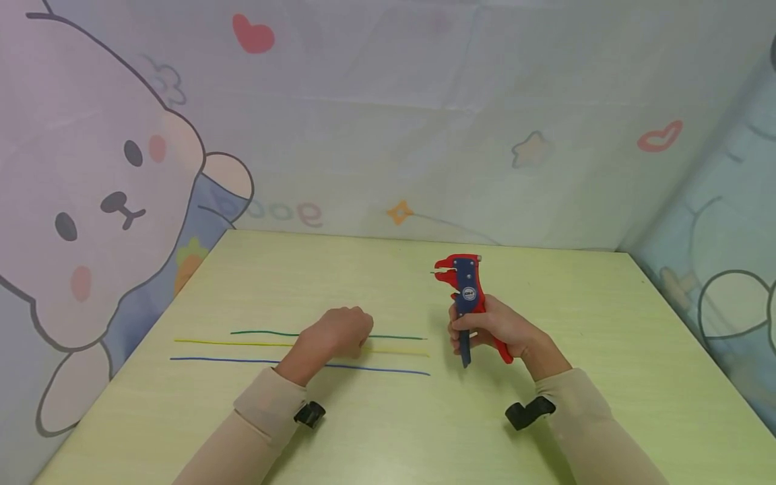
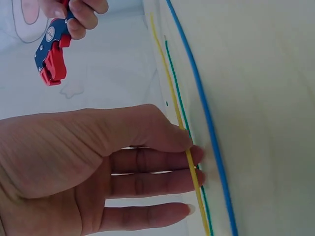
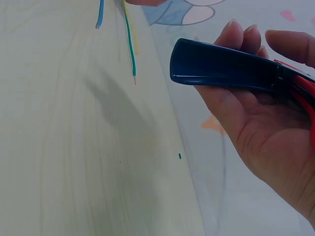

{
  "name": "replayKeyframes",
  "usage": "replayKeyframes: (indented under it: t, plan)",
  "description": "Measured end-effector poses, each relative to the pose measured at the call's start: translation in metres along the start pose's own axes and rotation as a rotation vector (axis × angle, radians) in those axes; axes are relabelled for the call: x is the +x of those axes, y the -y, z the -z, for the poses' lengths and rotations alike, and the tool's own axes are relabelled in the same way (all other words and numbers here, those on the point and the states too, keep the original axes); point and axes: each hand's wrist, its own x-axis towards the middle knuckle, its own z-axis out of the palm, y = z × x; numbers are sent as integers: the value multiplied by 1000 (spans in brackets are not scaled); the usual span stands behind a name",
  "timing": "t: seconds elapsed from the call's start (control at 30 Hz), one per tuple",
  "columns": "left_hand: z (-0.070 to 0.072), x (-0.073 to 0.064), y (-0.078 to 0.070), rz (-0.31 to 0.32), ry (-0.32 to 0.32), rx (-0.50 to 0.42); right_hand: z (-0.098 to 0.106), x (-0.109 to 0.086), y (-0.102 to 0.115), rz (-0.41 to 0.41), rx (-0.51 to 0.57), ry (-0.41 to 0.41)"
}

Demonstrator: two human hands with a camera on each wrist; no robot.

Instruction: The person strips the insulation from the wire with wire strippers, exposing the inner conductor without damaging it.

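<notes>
Three thin wires lie roughly parallel across the table: a green wire (image 1: 397,337), a yellow wire (image 1: 230,343) and a blue wire (image 1: 376,368). My left hand (image 1: 333,331) pinches the yellow wire between thumb and fingers, as the left wrist view shows; the wire's right part looks blurred. Bare copper shows at the right end of the green wire (image 3: 132,51). On the right, my right hand (image 1: 502,327) grips a red and dark-blue wire stripper (image 1: 467,276) by its handles, held above the table with its jaws pointing left.
A small green scrap (image 3: 179,156) lies on the pale wooden table (image 1: 582,323). Behind the table hangs a cloth backdrop (image 1: 388,135) with cartoon prints, and it continues along both sides.
</notes>
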Motion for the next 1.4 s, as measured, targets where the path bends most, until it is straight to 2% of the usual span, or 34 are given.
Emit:
replayKeyframes:
  t: [0.13, 0.33, 0.5, 0.8, 0.93, 1.2, 1.4]
  plan:
    - [7, -5, 3, -2, -20, -21, 1, 1, -1, 0, 7, 0]
    - [17, -12, 8, -21, -32, -121, 1, 0, -1, -3, 17, -2]
    - [21, -14, 11, -42, -82, -138, 1, 0, -2, -5, 18, 0]
    - [27, -16, 13, -27, -264, -166, 4, 2, -9, -18, 24, 11]
    - [32, -18, 12, -19, -345, -148, 4, 2, -10, -14, 33, 28]
    - [39, -23, 6, -37, -497, -84, 3, 2, -10, 4, 40, 82]
    - [39, -21, 4, -51, -586, -87, 2, 2, -12, 25, 41, 159]
